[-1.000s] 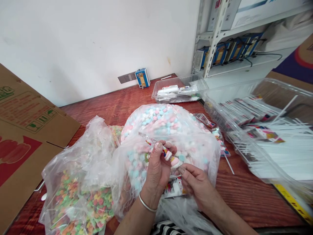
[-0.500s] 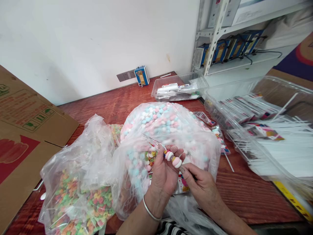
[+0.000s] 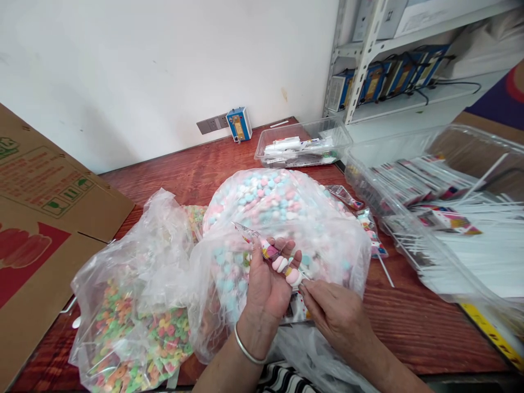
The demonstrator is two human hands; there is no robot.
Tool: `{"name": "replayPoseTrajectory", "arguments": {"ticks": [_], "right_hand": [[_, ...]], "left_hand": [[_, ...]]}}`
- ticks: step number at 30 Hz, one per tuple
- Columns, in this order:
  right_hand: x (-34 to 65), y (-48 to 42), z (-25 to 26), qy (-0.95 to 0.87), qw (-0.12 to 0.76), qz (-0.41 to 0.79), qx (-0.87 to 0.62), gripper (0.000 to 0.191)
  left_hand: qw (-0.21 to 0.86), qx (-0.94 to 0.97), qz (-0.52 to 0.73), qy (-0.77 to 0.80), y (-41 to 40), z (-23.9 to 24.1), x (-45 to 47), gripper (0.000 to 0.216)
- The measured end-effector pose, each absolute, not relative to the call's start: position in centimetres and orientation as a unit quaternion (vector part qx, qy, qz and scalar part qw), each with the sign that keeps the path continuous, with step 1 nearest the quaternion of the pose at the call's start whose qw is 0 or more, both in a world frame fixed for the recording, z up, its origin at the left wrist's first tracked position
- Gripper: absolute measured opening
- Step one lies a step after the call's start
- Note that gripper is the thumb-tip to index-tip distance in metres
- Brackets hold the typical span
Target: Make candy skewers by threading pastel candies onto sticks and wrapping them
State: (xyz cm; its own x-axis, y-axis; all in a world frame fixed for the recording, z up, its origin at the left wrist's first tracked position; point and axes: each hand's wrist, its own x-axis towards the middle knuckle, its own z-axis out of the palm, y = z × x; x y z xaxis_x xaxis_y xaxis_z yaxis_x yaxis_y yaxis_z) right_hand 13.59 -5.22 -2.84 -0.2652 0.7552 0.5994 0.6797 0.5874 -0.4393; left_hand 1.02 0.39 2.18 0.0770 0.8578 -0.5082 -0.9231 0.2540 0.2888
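My left hand is closed round a narrow clear sleeve with round pink and white candies on a stick going into it. My right hand pinches the stick's lower end just below the last candy. Both hands are over a big clear bag of pink, blue and white candies. A second clear bag of orange and green candies lies to the left. A metal bangle is on my left wrist.
A brown cardboard box lies at the left on the red wooden table. Clear plastic trays hold printed sleeves and white sticks at the right, and a smaller tray sits at the back. Metal shelving stands behind.
The candy stick has slid further into the sleeve, and my right hand has followed it up to the lowest candy. The view shifted slightly.
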Motion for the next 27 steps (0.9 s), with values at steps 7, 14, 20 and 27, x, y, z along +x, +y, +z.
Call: {"name": "replayPoseTrajectory", "arguments": {"ticks": [7, 14, 20, 27], "right_hand": [[13.2, -5.1, -2.2, -0.759, 0.42, 0.109, -0.485, 0.033], [13.6, -5.0, -2.2, -0.681, 0.41, 0.312, -0.52, 0.029], [13.4, -4.7, -1.7, -0.624, 0.415, 0.414, -0.517, 0.032], [13.2, -4.5, -2.9, -0.475, 0.434, 0.581, -0.498, 0.038]], "left_hand": [[0.735, 0.003, 0.61, 0.296, -1.0, 1.2, 2.8, 0.034], [0.737, 0.08, 0.617, 0.263, 0.0, 0.6, 1.7, 0.047], [0.726, 0.107, 0.639, 0.229, 1.8, 0.6, 0.4, 0.014], [0.739, 0.056, 0.628, 0.237, 0.6, 0.1, 2.0, 0.029]]}}
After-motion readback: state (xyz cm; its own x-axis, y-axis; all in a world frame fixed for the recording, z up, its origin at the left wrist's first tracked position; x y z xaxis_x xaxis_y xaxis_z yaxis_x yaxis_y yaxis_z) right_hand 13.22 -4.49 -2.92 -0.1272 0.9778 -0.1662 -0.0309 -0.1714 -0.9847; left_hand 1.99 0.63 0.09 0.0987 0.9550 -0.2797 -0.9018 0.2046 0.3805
